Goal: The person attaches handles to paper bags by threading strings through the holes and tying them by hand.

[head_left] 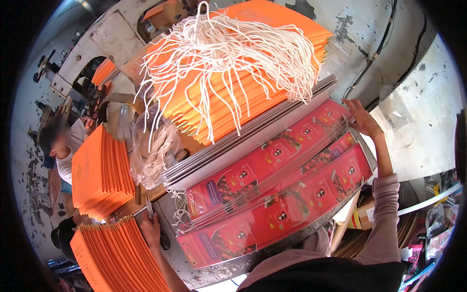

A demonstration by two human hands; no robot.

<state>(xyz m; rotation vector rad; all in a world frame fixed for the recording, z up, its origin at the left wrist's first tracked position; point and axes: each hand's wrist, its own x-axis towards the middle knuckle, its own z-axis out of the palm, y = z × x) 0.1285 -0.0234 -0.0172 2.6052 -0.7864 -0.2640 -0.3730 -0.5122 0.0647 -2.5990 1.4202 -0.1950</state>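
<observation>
Red printed plastic strips [277,153] lie in a slanting stack on the worktable. Another glossy red strip [292,207] lies nearer me. My right hand [364,120] is at the stack's far right end, fingers stretched and apart near its edge. At the table's left side, my left hand [148,228] closes around what look like scissors [150,208], a metal blade showing above the fingers and a black handle beside them. White cord ends [182,211] hang at the strips' left end.
Behind the strips, a large orange stack [219,112] carries a bundle of white cords [228,48]. More orange stacks [99,170] stand left, beside a clear bag of cord [158,151]. A co-worker [63,146] is at far left. Cardboard boxes [365,214] lie below, right.
</observation>
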